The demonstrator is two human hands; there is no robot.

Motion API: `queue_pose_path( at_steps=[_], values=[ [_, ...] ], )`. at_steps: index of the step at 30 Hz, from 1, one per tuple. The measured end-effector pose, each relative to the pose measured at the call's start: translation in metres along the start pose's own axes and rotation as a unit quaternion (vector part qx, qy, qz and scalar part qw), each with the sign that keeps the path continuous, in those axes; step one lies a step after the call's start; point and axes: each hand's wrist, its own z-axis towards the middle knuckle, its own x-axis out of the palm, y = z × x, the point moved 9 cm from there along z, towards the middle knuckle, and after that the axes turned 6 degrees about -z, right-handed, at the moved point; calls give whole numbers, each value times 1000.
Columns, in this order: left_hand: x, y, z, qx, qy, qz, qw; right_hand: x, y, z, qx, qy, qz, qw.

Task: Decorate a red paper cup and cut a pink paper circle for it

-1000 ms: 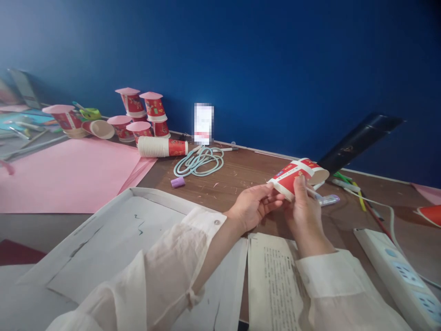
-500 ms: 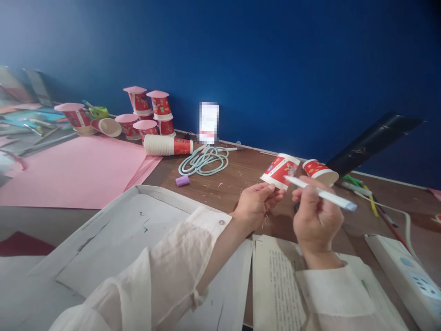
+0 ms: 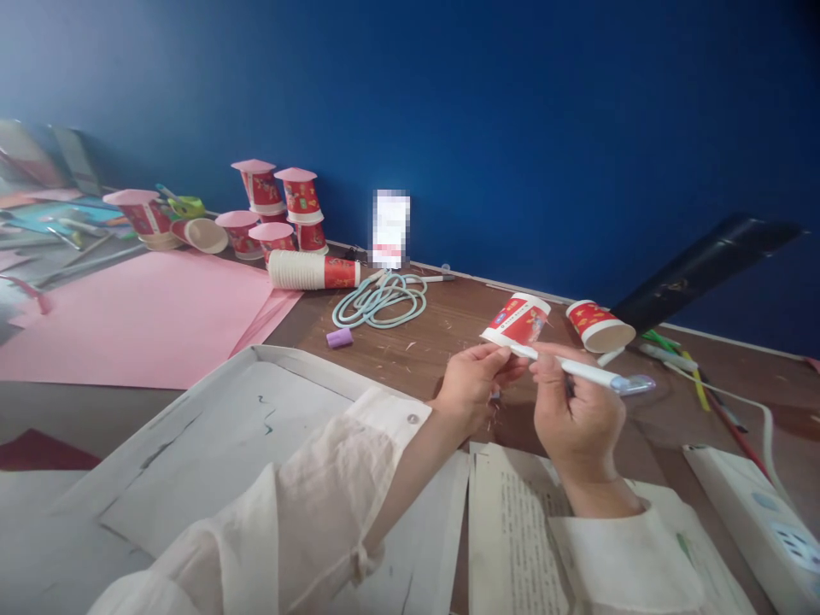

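Note:
My left hand (image 3: 477, 380) pinches a red and white paper cup (image 3: 518, 319) near its lower white edge, holding it tilted above the brown table. In my right hand (image 3: 580, 410) is a white pen (image 3: 580, 369) with a clear bluish back end. Its tip points left and reaches the cup's lower edge by my left fingertips; whether it touches is hard to tell. A second red paper cup (image 3: 593, 323) lies on its side just beyond my right hand.
Left of centre lie nested paper cups (image 3: 313, 271), a coiled pale-blue cable (image 3: 379, 301) and a purple cap (image 3: 339, 338). Pink-topped cups (image 3: 299, 195) stand behind, beside pink paper (image 3: 141, 316). A lit phone (image 3: 390, 229) leans on the wall; a power strip (image 3: 746, 504) sits right.
My right hand has moved slightly left and down, bringing the pen tip to the cup's lower edge. The paper cup in my left hand has shifted slightly left and down.

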Motion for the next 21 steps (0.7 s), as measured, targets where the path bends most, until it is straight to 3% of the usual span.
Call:
queue_pose_path(
  at_steps=[13, 18, 21],
  values=[
    [2, -2, -2, 5, -3, 6, 1000, -3, -3, -3, 21, -20, -14, 999],
    [2, -2, -2, 4, -10, 1, 1000, -12, -8, -4, 35, -71, -16, 997],
    [2, -2, -2, 1, -6, -1, 1000, -10, -8, -4, 29, -66, -14, 997]
  ],
)
